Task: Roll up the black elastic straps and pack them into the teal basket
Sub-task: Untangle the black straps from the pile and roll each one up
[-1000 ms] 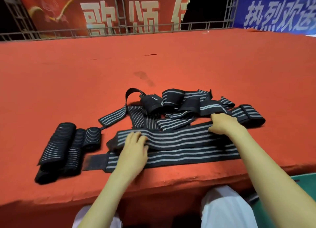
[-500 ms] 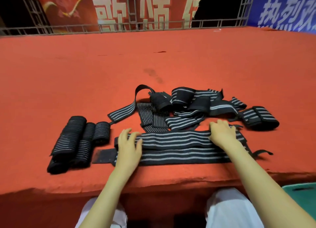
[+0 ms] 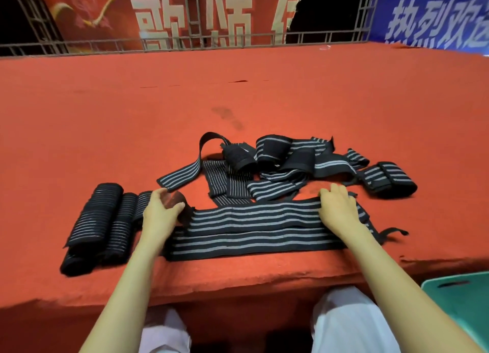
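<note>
since half a second ago my left hand [image 3: 161,212] has slid off the top of the flat strap [image 3: 251,228] to its left end, fingers and thumb curled round the dark end tab, which is lifted and blurred. left of the flat strap, just beside that hand, lie the rolled straps [image 3: 100,220], not yet packed. the flat strap's long axis runs left to right, so i judge the roll starts at my left hand and travels right. my right hand [image 3: 338,207] presses its right part with straight fingers, gripping nothing. beyond the flat strap sits the loose pile [image 3: 277,165]. right of and below it, the teal basket [image 3: 465,305] shows only a wall; its contents are hidden.
</note>
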Tool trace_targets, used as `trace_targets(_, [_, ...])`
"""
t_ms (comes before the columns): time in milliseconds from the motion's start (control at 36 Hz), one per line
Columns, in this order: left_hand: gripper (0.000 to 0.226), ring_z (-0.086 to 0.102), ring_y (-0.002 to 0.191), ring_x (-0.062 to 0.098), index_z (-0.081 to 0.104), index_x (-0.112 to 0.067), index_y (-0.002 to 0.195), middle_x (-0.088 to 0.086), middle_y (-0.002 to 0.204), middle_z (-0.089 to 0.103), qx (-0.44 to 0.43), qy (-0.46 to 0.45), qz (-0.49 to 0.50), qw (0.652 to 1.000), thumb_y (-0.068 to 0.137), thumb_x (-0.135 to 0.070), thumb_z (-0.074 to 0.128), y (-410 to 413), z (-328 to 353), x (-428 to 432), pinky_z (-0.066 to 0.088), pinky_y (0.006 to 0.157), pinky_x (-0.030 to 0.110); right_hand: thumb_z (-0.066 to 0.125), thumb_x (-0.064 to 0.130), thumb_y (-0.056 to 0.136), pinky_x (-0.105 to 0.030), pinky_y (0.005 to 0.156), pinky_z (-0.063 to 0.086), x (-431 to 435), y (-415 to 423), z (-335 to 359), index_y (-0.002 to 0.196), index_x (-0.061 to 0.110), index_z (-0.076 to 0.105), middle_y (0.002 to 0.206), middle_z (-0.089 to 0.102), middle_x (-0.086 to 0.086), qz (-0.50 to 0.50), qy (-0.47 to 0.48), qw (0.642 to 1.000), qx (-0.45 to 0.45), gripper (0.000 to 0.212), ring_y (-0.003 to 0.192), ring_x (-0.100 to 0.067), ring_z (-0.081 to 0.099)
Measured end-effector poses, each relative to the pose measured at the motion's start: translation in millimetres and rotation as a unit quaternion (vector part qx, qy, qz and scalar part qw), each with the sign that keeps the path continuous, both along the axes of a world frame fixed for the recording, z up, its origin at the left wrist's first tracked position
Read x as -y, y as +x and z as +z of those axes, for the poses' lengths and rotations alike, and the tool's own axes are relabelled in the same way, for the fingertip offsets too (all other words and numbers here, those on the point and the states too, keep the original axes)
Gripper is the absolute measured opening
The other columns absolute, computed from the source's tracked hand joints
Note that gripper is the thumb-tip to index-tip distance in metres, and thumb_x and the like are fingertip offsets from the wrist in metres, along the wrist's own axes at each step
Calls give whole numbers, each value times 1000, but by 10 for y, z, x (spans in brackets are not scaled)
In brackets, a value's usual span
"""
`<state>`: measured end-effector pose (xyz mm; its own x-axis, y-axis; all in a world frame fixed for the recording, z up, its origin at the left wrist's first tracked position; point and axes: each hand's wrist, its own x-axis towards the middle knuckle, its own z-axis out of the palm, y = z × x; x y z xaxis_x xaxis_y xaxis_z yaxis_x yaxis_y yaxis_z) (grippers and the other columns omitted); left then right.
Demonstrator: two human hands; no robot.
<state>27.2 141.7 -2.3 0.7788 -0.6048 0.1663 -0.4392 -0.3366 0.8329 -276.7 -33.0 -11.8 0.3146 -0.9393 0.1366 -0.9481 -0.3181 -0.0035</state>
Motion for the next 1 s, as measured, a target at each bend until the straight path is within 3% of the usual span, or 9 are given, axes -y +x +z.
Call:
trace_targets(83, [32,60,108,26,66,-7,113,10,110,68,41,61,-46,996,81,-7,70,58,93,-41,44,92,34,51,5,88,-41,91,39,10,-63,-18,112,9,58,116,52,-11,0,-38,998,46,25,114,-31,43])
trace_targets(250, [14,58,88,11,72,-14,86,2,90,68,117,-110,-30,987,80,-2,67,58,274,-86,39,78,8,69,-4,75,-45,80,41,12,-186,-18,85,6,69,88,61,-11,42,-197,938,281,14,95,-38,54])
trace_targets(306, [12,53,88,9,74,-16,85,3,93,67,150,-114,13,982,78,-7,71,83,253,-108,36,82,14,69,-6,73,-46,84,41,-19,-222,-25,84,6,69,91,61,-10,48,-223,919,320,16,100,-36,52])
trace_targets(417, [14,61,56,9,68,-20,88,5,71,68,38,-99,10,994,85,-8,63,72,59,-164,51,70,31,71,-8,65,-43,81,39,-128,-327,-211,77,8,66,93,61,-9,38,-213,929,301,21,99,-33,49])
trace_targets(528, [10,62,82,18,64,-12,89,4,88,69,20,-105,23,994,87,-5,57,-14,-96,-238,43,79,29,64,-16,64,-41,78,40,-253,-393,-413,74,7,65,86,63,-10,42,-166,933,317,25,88,-37,55])
trace_targets(639, [24,60,92,20,66,-19,83,-4,90,68,-56,-110,22,992,86,-29,44,-110,-143,-310,42,84,34,56,-14,74,-41,92,39,-263,-438,-530,98,0,69,102,66,-18,-7,-70,946,316,31,101,-40,55])
trace_targets(722, [25,60,88,18,66,-14,85,0,88,68,-41,-93,28,994,90,-38,60,-147,-139,-338,42,84,34,54,-12,77,-42,96,40,-249,-454,-539,105,-1,68,107,66,-19,-15,-39,950,309,33,108,-38,53])
trace_targets(861, [28,56,97,18,62,-14,95,2,101,62,14,-39,9,999,73,-1,74,-124,-195,-374,42,92,32,50,-8,82,-39,101,37,-258,-422,-447,112,2,67,116,64,-17,-23,-1,953,303,36,116,-34,51])
trace_targets(1000, [44,55,104,21,61,-20,112,-1,110,57,23,-27,8,999,74,-3,74,-102,-220,-391,44,96,38,58,9,84,-49,105,30,-310,-413,-399,112,15,67,119,64,-6,-42,2,966,254,30,119,-27,52])
